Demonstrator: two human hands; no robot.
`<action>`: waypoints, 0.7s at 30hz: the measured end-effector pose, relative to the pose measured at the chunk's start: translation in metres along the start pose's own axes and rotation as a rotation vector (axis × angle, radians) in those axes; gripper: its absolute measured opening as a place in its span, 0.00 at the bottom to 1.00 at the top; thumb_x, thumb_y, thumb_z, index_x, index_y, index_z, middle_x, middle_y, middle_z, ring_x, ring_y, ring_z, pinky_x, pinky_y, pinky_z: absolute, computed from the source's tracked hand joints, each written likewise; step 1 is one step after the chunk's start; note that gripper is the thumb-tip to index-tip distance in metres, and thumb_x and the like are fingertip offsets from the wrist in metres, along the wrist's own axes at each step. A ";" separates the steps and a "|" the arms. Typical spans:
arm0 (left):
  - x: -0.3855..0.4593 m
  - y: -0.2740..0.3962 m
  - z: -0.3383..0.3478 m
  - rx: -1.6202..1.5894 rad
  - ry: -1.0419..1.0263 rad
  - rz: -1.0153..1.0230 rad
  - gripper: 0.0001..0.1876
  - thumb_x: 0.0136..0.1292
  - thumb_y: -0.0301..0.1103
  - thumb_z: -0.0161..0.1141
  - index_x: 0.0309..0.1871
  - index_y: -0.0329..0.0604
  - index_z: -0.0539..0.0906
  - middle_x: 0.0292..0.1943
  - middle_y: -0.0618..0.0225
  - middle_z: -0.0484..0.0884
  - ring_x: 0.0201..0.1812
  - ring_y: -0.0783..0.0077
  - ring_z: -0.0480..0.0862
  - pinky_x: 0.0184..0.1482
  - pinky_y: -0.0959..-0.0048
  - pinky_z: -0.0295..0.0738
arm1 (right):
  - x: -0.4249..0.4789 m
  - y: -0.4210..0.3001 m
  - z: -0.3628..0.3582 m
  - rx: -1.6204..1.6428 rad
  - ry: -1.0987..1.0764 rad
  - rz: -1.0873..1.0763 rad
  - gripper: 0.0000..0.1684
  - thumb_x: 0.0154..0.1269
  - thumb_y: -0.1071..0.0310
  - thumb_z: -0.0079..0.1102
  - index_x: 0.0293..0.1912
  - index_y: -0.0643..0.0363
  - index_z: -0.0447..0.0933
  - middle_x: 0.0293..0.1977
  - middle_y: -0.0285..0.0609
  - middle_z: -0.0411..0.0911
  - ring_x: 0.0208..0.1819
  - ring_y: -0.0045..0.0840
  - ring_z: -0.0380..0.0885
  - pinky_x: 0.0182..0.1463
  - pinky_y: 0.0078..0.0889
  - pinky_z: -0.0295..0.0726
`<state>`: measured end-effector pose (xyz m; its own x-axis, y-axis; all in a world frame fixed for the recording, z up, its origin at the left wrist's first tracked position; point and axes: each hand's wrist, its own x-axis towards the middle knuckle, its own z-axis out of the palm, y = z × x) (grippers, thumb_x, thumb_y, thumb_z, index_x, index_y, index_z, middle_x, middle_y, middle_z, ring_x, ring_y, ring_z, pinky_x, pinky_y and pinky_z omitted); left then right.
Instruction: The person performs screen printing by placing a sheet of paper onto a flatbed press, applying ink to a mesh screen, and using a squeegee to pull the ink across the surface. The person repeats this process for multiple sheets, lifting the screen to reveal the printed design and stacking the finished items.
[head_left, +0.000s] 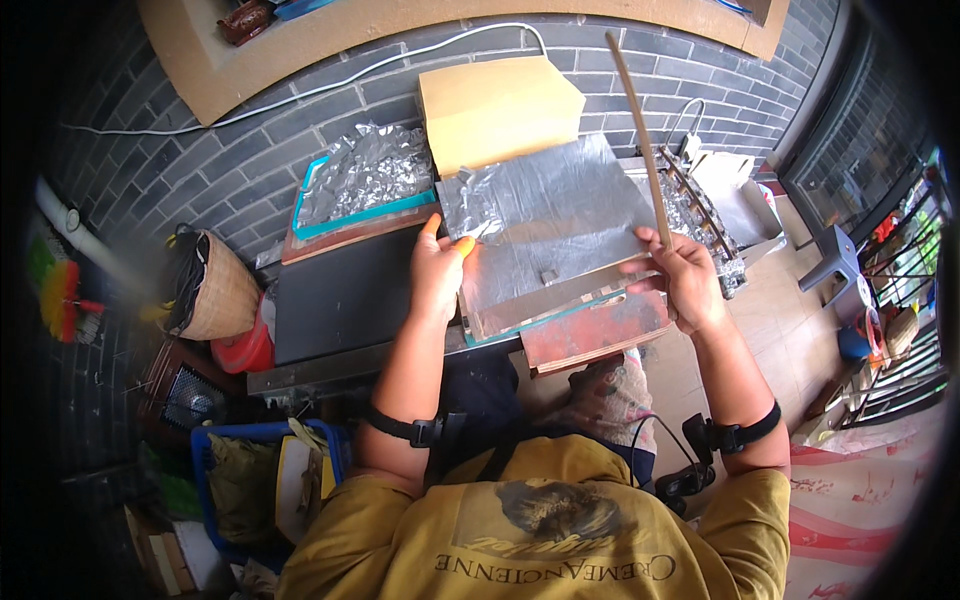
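A silver foil sheet (566, 214) lies before me on a stack of sheets, crumpled near its left edge. My left hand (437, 277) is at that edge, with orange covers on the thumb and one fingertip. The thumb overlaps the edge; whether it pinches the foil is unclear, and the other fingers are hidden. In my right hand (686, 281) is a long thin wooden stick (637, 120), slanting up past the foil's right side. Some fingers of that hand reach toward the foil's lower right edge. A small foil scrap (550, 277) sits on the sheet.
Behind the foil stands yellow paper (502, 105). Crumpled foil fills a teal tray (364, 211) at the left, beyond a black board (349, 296). A red-stained board (596, 330) juts over the table's front edge. A wicker basket (221, 289) stands left; a grey stool (832, 259) is right.
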<state>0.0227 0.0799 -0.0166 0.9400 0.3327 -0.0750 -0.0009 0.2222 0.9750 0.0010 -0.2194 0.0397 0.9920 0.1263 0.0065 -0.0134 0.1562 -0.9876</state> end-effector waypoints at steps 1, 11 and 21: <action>0.002 -0.006 -0.001 0.069 0.012 -0.005 0.35 0.64 0.18 0.57 0.74 0.34 0.56 0.45 0.58 0.83 0.40 0.74 0.83 0.43 0.77 0.78 | -0.002 0.004 0.000 -0.002 0.008 0.043 0.17 0.74 0.72 0.45 0.54 0.76 0.72 0.47 0.50 0.78 0.39 0.32 0.85 0.35 0.28 0.88; 0.012 -0.050 -0.015 0.452 0.091 0.065 0.42 0.59 0.27 0.66 0.73 0.27 0.54 0.37 0.58 0.86 0.35 0.74 0.85 0.36 0.75 0.78 | -0.011 0.021 -0.022 -0.413 -0.036 0.146 0.14 0.70 0.72 0.53 0.51 0.69 0.78 0.24 0.32 0.73 0.22 0.13 0.68 0.24 0.19 0.67; -0.020 -0.019 -0.011 0.956 0.081 0.203 0.41 0.59 0.30 0.66 0.71 0.23 0.56 0.28 0.63 0.85 0.30 0.68 0.85 0.38 0.71 0.79 | -0.063 0.012 -0.002 -0.534 -0.326 0.149 0.10 0.67 0.78 0.55 0.47 0.67 0.79 0.26 0.28 0.71 0.29 0.11 0.66 0.32 0.19 0.69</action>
<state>0.0006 0.0792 -0.0358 0.9262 0.3525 0.1340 0.1501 -0.6705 0.7266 -0.0614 -0.2275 0.0268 0.8939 0.4136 -0.1726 -0.0002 -0.3849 -0.9230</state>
